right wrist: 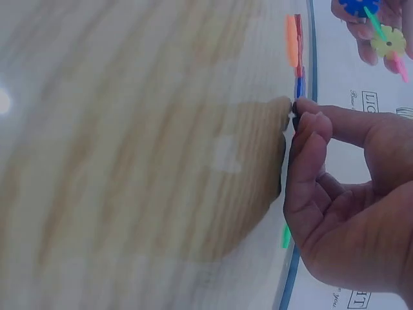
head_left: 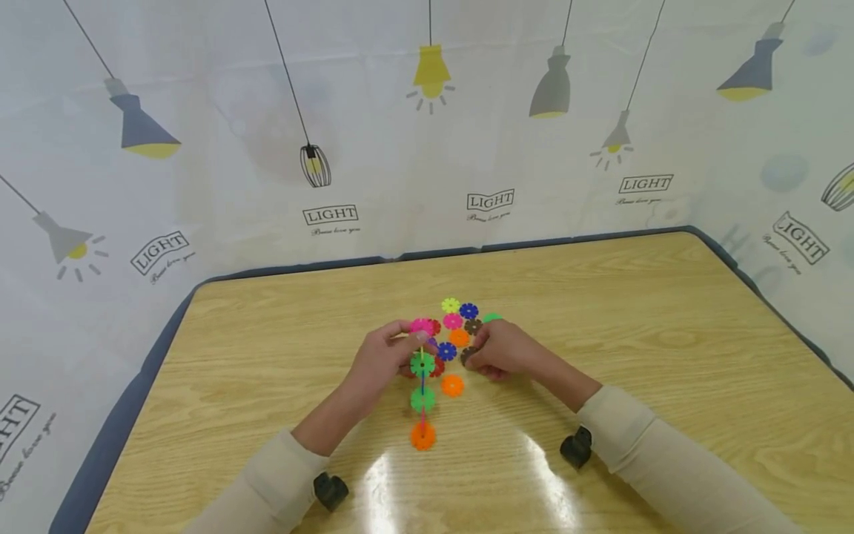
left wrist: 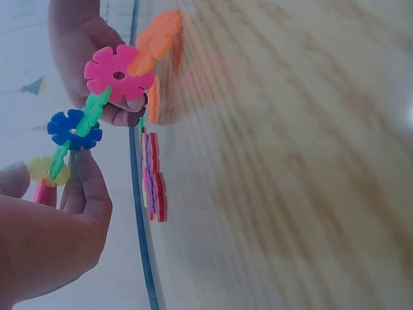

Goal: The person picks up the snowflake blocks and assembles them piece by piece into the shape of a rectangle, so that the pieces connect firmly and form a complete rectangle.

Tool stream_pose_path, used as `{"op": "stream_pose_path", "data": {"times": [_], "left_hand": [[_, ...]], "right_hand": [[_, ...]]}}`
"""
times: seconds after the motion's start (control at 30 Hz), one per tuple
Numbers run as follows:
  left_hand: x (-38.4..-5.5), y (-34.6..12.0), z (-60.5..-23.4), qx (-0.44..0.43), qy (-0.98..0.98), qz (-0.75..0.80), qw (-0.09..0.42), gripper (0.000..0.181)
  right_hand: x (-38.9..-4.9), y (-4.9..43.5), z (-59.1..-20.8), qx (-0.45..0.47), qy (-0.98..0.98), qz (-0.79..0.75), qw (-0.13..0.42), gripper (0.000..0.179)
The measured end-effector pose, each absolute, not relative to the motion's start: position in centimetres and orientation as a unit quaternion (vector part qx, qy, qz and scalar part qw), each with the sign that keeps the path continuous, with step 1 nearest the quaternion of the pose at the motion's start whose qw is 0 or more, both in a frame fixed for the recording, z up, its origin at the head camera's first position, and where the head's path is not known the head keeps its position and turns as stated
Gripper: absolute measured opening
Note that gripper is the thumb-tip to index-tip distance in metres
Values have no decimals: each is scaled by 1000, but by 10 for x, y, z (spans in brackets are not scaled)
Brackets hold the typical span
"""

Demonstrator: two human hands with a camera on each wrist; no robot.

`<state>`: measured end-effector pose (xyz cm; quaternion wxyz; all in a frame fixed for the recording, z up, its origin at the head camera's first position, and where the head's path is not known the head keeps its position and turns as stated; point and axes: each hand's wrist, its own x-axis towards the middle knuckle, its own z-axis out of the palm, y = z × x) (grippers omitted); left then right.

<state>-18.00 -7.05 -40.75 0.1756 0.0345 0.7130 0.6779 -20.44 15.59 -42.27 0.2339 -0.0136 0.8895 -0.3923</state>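
My left hand (head_left: 373,362) grips a chain of interlocked plastic snowflake discs near its pink end, raised off the table. From the fingers the chain runs toward me through yellow, green (head_left: 422,365), blue, green and pink discs to an orange disc (head_left: 423,436). In the left wrist view the blue disc (left wrist: 74,130) and pink disc (left wrist: 119,73) show clearly, slotted edge to edge. Down at the tabletop, my right hand (head_left: 505,350) pinches a brown disc (head_left: 467,357) between thumb and finger; the fingers partly hide it.
Loose discs lie flat between the hands and beyond: yellow (head_left: 450,305), blue (head_left: 446,351), pink (head_left: 453,321), another brown (head_left: 473,326), orange (head_left: 452,386), red (head_left: 437,366) and green (head_left: 492,317). The wooden table (head_left: 600,297) meets a lamp-printed cloth (head_left: 400,148) at its back edge.
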Motion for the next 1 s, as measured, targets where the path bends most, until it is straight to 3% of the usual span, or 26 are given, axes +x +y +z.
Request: {"op": "stream_pose_path", "data": {"times": [0.37,1.0], "left_hand": [[-182,-74,-413,-7,706,691,153,23],[-184,-68,-415,-45,722,672,159,21]], "right_hand": [[-202,165,-429,-57,848,-469,238,13],[-202,153,-418,-92,812,-536,210,15]]}}
